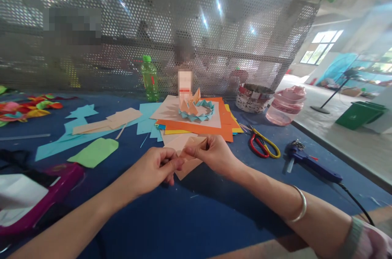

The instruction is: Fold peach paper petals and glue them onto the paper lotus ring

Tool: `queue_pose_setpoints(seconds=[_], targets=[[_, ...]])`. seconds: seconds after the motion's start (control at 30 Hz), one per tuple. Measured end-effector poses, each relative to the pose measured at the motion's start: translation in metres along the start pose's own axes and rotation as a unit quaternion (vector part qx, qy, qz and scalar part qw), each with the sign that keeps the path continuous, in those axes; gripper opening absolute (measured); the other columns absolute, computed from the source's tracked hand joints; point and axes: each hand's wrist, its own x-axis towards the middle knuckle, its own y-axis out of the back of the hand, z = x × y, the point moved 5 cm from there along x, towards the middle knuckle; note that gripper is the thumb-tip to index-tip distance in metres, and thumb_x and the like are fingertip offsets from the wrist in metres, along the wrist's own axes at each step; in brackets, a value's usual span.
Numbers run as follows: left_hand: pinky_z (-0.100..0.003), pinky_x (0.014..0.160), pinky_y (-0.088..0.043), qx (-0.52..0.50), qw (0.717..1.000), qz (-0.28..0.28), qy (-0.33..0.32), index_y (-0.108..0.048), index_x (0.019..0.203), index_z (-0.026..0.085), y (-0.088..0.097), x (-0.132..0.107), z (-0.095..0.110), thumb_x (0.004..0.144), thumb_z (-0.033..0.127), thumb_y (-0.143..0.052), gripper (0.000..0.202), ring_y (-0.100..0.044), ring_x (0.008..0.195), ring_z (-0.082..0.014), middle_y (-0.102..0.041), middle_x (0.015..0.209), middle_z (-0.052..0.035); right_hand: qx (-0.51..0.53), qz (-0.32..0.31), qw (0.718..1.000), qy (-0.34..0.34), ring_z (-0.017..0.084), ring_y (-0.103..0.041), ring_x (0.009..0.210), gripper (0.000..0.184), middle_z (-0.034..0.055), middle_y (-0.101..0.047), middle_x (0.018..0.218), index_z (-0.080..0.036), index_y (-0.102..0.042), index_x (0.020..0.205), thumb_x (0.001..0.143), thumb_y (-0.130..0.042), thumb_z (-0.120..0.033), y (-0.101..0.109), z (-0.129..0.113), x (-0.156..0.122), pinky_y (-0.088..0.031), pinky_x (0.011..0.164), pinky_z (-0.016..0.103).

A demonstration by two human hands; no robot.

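Between both hands is a piece of peach paper (186, 170), partly folded, with its lower corner pointing toward me. My left hand (161, 167) is closed, pinching the paper's left side between thumb and fingers. From the right, my right hand (219, 153) grips the same paper, its thumb pressed along the upper part. The fingers hide some of the folds. Just beyond the hands, a ring of folded paper points (200, 116), light blue with peach ones at its left, rests on a stack of coloured sheets (225, 128).
Blue offcuts (55, 147) and a green paper piece (94, 152) lie left, near a purple-rimmed object (69, 183). Scissors (259, 147) and a glue gun (312, 161) lie right. A green bottle (149, 79), newspaper-covered basket (253, 99) and pink bottle (284, 106) stand before a mesh panel (214, 26).
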Motion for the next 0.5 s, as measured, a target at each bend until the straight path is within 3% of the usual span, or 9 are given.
queue_pose_setpoints(seconds=[0.23,0.4,0.5], targets=[[-0.025,0.055,-0.041,0.004,1.000,0.000,0.005,-0.055,0.062,0.020,0.0019,-0.0029,0.0094,0.075,0.048,-0.061,0.031,-0.055,0.053,-0.0141,-0.059,0.052,0.0018,-0.038,0.020,0.999,-0.004,0.005,-0.015,0.049,0.058,-0.0072,-0.020,0.050,-0.018,-0.034,0.047,0.075,-0.065,-0.059,0.0046,0.0031,0.0016,-0.008,0.047,0.027],[-0.025,0.055,-0.042,-0.017,1.000,0.013,0.022,-0.056,0.061,0.020,0.0057,0.0003,0.0014,0.071,0.048,-0.066,0.032,-0.055,0.051,-0.0142,-0.059,0.049,0.0022,-0.048,0.019,0.999,-0.005,0.006,-0.016,0.049,0.057,-0.0067,-0.021,0.051,-0.017,-0.040,0.048,0.077,-0.063,-0.061,0.0051,0.0042,0.0006,-0.010,0.047,0.027],[-0.025,0.055,-0.041,0.000,1.000,0.021,-0.012,-0.059,0.064,0.020,0.0091,0.0006,0.0019,0.075,0.049,-0.062,0.032,-0.056,0.053,-0.0151,-0.061,0.051,0.0011,-0.027,0.019,0.999,-0.008,0.005,-0.015,0.050,0.058,-0.0070,-0.020,0.051,-0.017,-0.038,0.047,0.076,-0.063,-0.061,0.0057,0.0044,0.0011,-0.008,0.048,0.027]])
